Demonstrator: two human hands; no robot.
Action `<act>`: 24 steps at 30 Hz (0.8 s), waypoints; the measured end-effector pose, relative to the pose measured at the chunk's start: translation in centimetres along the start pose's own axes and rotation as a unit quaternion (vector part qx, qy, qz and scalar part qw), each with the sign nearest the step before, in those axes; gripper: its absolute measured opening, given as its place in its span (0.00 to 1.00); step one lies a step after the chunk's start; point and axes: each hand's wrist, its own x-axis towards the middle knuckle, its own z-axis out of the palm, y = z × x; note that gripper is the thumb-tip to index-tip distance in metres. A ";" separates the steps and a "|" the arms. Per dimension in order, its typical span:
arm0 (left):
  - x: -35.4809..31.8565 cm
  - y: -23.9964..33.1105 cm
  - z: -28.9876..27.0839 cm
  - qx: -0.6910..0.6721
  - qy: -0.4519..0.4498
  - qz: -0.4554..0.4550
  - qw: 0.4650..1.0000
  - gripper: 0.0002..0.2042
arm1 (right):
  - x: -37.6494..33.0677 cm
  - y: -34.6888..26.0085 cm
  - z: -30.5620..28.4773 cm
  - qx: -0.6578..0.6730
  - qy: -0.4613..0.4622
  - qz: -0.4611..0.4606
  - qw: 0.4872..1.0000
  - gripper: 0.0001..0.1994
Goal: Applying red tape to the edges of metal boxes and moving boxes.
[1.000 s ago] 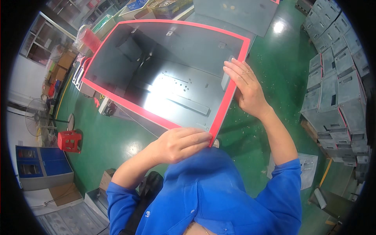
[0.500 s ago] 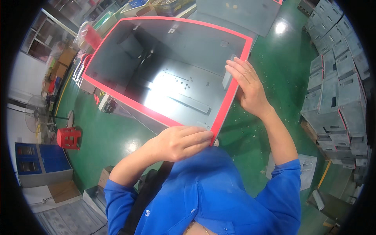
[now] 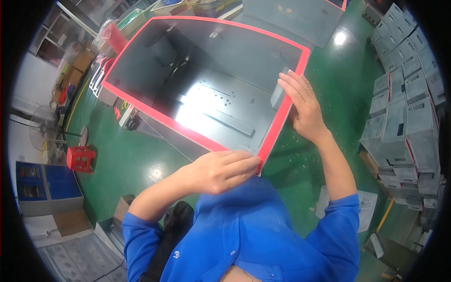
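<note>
A large grey metal cabinet box (image 3: 235,61) lies open side up in front of me, its rim lined with a red strip (image 3: 155,117). My left hand (image 3: 221,171) presses on the red strip at the box's near corner, fingers flat and together. My right hand (image 3: 303,105) lies flat along the red strip on the right rim, fingers stretched out. Inside the box a mounting plate with holes and a rail (image 3: 225,117) reflects bright light.
Stacks of small grey metal boxes (image 3: 404,108) line the right side. A red stool (image 3: 80,159) and a blue cabinet (image 3: 42,185) stand at the left on the green floor (image 3: 131,164). Another grey panel (image 3: 300,14) lies beyond the box.
My right hand has slid slightly along the right rim; the left hand stays pressed at the near corner. The view has shifted a little.
</note>
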 end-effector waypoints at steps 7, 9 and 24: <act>-0.6 -0.2 0.5 -0.019 0.028 0.001 0.999 0.09 | 0.1 -0.1 0.0 0.001 0.001 -0.001 1.000 0.30; -0.5 -0.2 0.5 -0.020 0.033 0.000 0.999 0.09 | 0.1 -0.1 0.0 -0.002 0.002 -0.003 1.000 0.30; -0.9 0.9 1.1 0.006 0.061 -0.018 0.998 0.11 | 0.2 -1.6 -1.5 -0.018 0.029 -0.018 0.999 0.25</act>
